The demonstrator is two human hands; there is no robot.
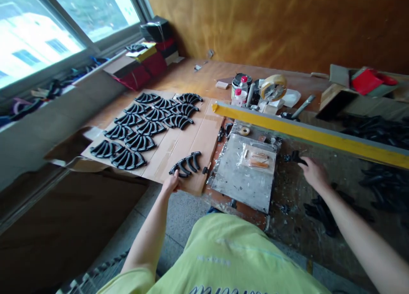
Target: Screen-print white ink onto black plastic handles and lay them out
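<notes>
My left hand (171,182) is at the front edge of a cardboard sheet (164,157). Its fingers are closed at the near end of a loose row of curved black tube-like pieces (188,164). Farther back on the sheet, more such pieces lie in fanned groups (137,141). Out to the right, my right hand (313,173) pinches a dark curved piece (295,157) above the dark worktop. Between the hands lies a grey metal plate (243,187) holding a clear bag (259,157) with orange-brown contents.
A yellow-faced bar (275,125) crosses the bench behind the plate. Beyond it stand red-capped bottles (237,97) and a tape roll (273,87). Piles of black pieces (388,185) lie at right, near an open carton (337,93). Boxes (134,70) stand by the window.
</notes>
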